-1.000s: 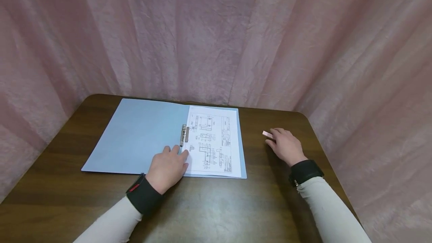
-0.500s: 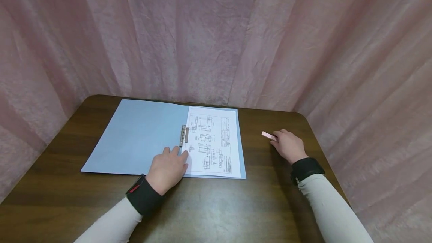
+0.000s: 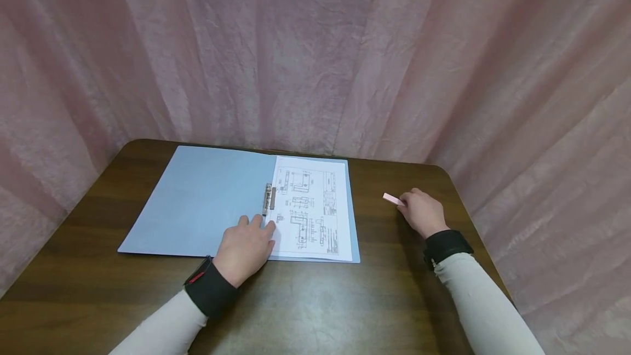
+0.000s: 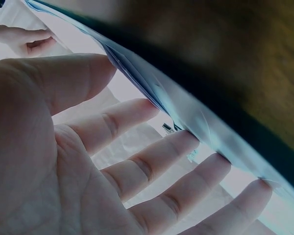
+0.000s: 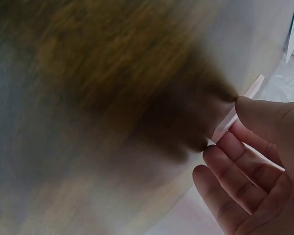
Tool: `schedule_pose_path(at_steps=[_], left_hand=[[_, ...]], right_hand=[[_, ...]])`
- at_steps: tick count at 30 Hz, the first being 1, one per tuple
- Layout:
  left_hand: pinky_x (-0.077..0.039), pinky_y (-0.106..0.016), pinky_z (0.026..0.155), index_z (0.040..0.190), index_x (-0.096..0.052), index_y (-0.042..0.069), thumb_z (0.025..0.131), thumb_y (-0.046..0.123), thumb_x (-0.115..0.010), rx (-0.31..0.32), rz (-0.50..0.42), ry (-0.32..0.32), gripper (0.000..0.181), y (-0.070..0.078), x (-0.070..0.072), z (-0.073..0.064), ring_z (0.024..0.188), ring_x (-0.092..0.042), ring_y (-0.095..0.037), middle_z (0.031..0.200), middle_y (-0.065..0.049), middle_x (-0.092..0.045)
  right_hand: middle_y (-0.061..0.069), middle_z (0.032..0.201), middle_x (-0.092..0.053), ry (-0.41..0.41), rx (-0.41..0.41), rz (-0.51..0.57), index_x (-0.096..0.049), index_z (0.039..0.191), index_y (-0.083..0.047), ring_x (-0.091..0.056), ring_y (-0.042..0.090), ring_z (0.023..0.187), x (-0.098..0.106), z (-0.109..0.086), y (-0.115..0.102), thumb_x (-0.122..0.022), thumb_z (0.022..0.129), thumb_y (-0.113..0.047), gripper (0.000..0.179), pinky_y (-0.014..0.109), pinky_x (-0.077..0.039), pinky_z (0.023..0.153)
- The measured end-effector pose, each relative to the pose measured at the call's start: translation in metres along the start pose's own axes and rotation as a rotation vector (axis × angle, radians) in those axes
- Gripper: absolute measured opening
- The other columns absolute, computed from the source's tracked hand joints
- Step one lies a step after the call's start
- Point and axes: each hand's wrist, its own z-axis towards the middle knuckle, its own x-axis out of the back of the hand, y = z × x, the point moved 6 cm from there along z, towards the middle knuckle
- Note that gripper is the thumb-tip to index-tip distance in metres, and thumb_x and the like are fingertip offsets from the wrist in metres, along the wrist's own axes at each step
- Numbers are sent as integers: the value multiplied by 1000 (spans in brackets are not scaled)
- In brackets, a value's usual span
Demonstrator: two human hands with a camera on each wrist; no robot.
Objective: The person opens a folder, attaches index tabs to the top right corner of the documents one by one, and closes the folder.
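Note:
A light blue folder (image 3: 207, 196) lies spread open on the table. White sheets with technical drawings (image 3: 317, 201) cover its right side, beside a metal clip (image 3: 268, 199) near the fold. My left hand (image 3: 245, 246) rests at the folder's near edge by the fold, its fingers extended and spread; the left wrist view has the fingertips on the folder and paper. To the right of the folder, my right hand (image 3: 423, 212) pinches a small, flat, pale pink bar (image 3: 393, 199). In the right wrist view the thumb and fingers close on the bar (image 5: 223, 128) low at the tabletop.
The brown wooden table (image 3: 315, 305) has rounded far corners. Pink curtains (image 3: 305, 53) hang right behind it and along both sides. A black band (image 3: 211, 287) circles the left wrist, and another band (image 3: 447, 246) the right one.
The right hand's fingers have drawn back and curled in on the pink bar, leaving more of its left end showing. The left hand and the folder stay put.

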Motion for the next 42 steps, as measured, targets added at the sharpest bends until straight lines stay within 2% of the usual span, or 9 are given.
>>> schedule_pose_path(at_steps=[6, 14, 21, 29, 36, 39, 42], left_hand=[[-52, -38, 51, 128, -74, 3, 97, 31, -87, -1, 3, 8, 43, 1, 1, -1, 76, -53, -29, 103, -21, -66], [-52, -38, 50, 127, -74, 3, 99, 32, -86, -7, 16, 13, 42, 3, 2, 0, 76, -53, -29, 101, -20, -66], [-53, -39, 52, 130, -74, 4, 99, 34, -85, -3, 1, -39, 44, 0, 2, 2, 78, -54, -30, 104, -20, -66], [-55, -41, 56, 135, -75, 8, 99, 36, -84, 8, -28, -92, 46, -7, 3, 9, 81, -57, -32, 109, -20, -68], [-55, -42, 62, 140, -73, 7, 100, 37, -83, 40, -80, -123, 51, -13, 3, 14, 85, -60, -32, 116, -20, -71], [-54, -41, 63, 138, -73, 6, 100, 35, -84, 55, -119, -97, 49, -15, 8, 17, 84, -60, -31, 114, -20, -72], [-54, -41, 63, 135, -75, 5, 99, 32, -85, 51, -158, -29, 46, -14, 17, 21, 83, -61, -30, 112, -20, -73]], right_hand=[[14, 97, -70, 16, -9, 20, -82, 108, -2, -68, 36, 87, -2, 2, 3, -82, 101, -14, 14, 57, -58, 76], [15, 100, -70, -13, -33, 29, -80, 110, -2, -67, 35, 88, -8, 3, 10, -81, 102, -15, 15, 57, -58, 81], [14, 100, -69, 15, -15, 42, -79, 110, -2, -67, 35, 89, -9, 0, 10, -81, 102, -14, 15, 57, -58, 80], [14, 103, -69, 6, -34, 57, -78, 112, -3, -65, 34, 92, -10, -1, 6, -80, 103, -16, 16, 57, -58, 82], [13, 102, -68, 48, 8, 70, -78, 111, -4, -65, 33, 92, -3, -4, -5, -80, 103, -15, 14, 55, -58, 80], [12, 100, -68, 77, 27, 71, -78, 110, -4, -65, 33, 90, 2, -5, -10, -80, 102, -14, 13, 54, -58, 78], [11, 99, -67, 100, 41, 79, -78, 109, -4, -65, 32, 89, 8, -6, -17, -81, 102, -14, 13, 53, -57, 76]])
